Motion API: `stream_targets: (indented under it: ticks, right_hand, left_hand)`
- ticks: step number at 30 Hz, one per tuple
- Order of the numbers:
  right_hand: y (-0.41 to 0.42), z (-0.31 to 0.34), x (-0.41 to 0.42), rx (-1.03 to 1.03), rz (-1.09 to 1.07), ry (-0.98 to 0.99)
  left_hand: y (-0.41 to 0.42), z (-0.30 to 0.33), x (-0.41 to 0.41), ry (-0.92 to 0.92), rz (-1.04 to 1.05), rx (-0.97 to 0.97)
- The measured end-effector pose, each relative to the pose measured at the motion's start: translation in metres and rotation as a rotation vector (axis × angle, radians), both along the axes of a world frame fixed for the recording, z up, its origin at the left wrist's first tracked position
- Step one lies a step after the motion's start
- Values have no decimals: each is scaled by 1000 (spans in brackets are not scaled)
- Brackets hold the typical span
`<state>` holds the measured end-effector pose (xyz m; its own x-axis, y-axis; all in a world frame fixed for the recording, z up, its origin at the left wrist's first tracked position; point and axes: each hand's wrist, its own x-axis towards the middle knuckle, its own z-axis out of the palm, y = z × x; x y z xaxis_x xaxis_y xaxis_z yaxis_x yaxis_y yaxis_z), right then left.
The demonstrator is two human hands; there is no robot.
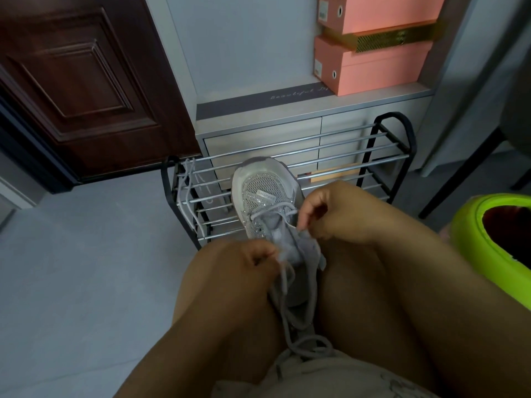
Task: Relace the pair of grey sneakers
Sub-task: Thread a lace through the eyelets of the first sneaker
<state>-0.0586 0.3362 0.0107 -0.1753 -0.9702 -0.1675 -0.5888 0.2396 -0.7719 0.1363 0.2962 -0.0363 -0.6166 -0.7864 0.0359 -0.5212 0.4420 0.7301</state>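
Script reading "Beautiful" followed by unclear letters runs along a grey strip (304, 100) on the cabinet ledge. Two pink shoe boxes (373, 64) are stacked at the ledge's right end, lids shut, contents hidden; their small end labels are too small to read. A white tab (266, 193) on the toe of the grey sneaker (267, 202) carries letters too blurred to make out.

The sneaker rests between the person's knees, toe pointing away, in front of a black wire shoe rack (287, 170). The left hand (250, 261) is closed on the grey lace (284, 294) near the tongue. The right hand (324, 214) pinches the lace's other strand beside the eyelets. A second loose lace (186, 196) drapes over the rack's left end. A lime-green bin (488, 248) stands at right, its inside dark.
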Motion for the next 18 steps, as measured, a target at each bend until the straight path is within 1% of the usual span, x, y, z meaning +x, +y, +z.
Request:
stream_targets:
  ticks: [2, 4, 6, 8, 9, 11, 13, 16, 18]
  right_hand:
    - [3, 5, 4, 2, 35, -48]
    - [3, 4, 14, 26, 43, -32]
    - [3, -1, 23, 18, -5, -14]
    - [2, -3, 27, -11, -47, -4]
    - [2, -2, 26, -15, -43, 3]
    - [4, 3, 26, 1, 12, 37]
    - [7, 7, 30, 26, 87, 93]
    - [11, 10, 35, 43, 187, 191]
    - [12, 10, 33, 48, 219, 189]
  left_hand:
    - [-3, 0, 2, 44, 36, 37]
    - [2, 2, -1, 47, 8, -24]
    - [9, 4, -5, 83, -41, -39]
    - [7, 4, -6, 104, -20, 44]
    - [3, 4, -5, 95, 26, 114]
    - [-8, 3, -6, 80, 122, 257]
    - [-13, 6, -11, 61, 154, 309]
    - [-14, 11, -23, 98, 156, 369]
    - [-15, 13, -26, 135, 131, 427]
